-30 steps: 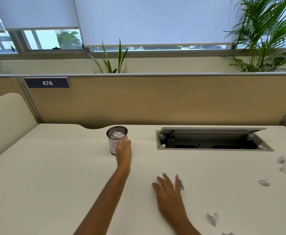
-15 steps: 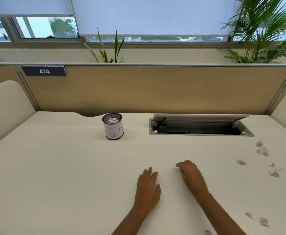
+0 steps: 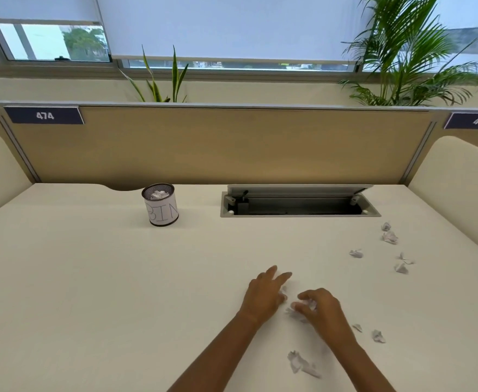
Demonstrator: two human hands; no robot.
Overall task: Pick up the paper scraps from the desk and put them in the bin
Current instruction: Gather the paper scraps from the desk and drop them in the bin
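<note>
Since half a second ago, both hands have closed toward each other at desk [image 3: 90, 278] centre. Right hand [image 3: 321, 309] is curled, fingertips pinching a paper scrap [image 3: 309, 304]; left hand [image 3: 264, 295] is loosely open, holding nothing visible, touching another scrap. Rake these scraps into one grip before lifting, then carry to the bin [image 3: 161, 205], well apart at rear left, holding paper. Further scraps [image 3: 389, 237] lie right. Legible: "BIN" on the bin; partition labels [image 3: 44, 115] "474" and "475".

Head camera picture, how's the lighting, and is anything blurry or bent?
Head view: soft, even daylight from the windows, faint shadows on the desk. Wide-angle lens bows the partition top. Left hand and right hand slightly motion-blurred; bin lettering readable.
</note>
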